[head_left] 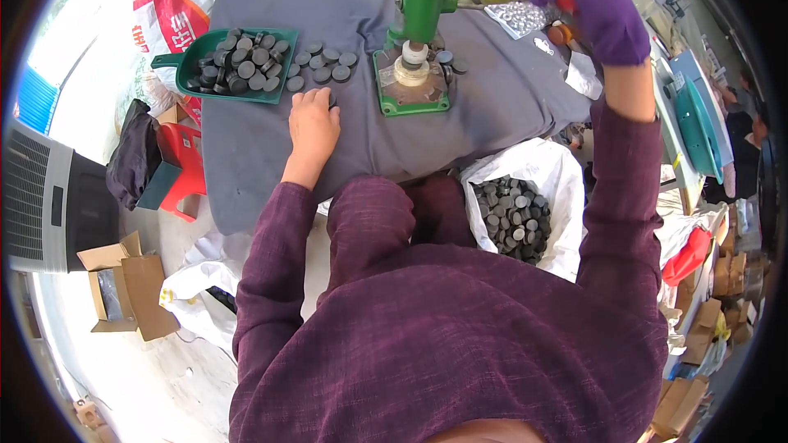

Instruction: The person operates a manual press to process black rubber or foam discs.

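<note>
My left hand (314, 125) rests on the grey cloth, its fingers closed around a dark round cap (332, 99) that shows beside the forefinger. Just beyond the fingertips lie several loose black caps (330, 63). A green scoop (289, 39) heaped with more of them stands to their left. In a purple glove, my right hand (587, 4) is raised and wrapped round the lever (484, 1) of a green hand press (421, 12). The press has a white punch above a pale round seat (411, 73) on its base. A couple of caps (445, 58) sit beside that seat.
A white sack of black caps (566, 197) stands right of my knees. Bags of small shiny parts (519, 18) lie behind the lever. Left of the table are a red stool (185, 168), a grey vented unit (37, 197) and an open carton (123, 287). Other people are at far right.
</note>
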`<state>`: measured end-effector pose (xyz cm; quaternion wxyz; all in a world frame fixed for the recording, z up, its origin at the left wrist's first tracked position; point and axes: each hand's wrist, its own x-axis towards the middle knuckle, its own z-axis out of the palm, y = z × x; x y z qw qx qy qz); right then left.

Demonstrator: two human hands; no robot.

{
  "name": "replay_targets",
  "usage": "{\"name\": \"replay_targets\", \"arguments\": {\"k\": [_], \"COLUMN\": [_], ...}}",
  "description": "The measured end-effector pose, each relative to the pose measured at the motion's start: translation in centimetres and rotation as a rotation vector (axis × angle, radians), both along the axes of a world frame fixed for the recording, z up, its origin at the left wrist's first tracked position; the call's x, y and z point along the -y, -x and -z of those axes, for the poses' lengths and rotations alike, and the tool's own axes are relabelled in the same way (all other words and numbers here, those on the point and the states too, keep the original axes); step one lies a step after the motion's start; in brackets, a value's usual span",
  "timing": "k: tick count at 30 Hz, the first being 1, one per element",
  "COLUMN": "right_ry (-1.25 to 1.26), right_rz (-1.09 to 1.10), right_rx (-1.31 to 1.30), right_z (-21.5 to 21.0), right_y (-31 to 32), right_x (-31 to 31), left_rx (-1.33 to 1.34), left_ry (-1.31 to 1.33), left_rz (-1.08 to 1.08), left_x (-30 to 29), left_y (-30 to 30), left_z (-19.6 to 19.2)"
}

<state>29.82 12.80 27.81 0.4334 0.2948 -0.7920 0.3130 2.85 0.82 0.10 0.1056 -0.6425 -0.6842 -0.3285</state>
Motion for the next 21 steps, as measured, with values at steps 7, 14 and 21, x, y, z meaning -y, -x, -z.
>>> {"name": "replay_targets", "arguments": {"k": [7, 14, 21], "right_ry": [0.669, 0.246, 0.713], "right_rz": [0.943, 1.014, 1.127], "right_rx": [0.523, 0.468, 0.534], "right_z": [-3.2, -1.3, 4.5], "right_y": [-1.4, -1.3, -2.1], "right_x": [4.7, 6.3, 10.1], "left_rx": [0.482, 0.51, 0.503], "left_ry": [-0.004, -0.035, -0.063], "left_rz": [0.121, 0.187, 0.176], "left_x": [-2.7, -6.4, -7.7], "left_y": [-4.7, -9.1, -9.6], "left_z": [-3.3, -4.1, -3.6]}}
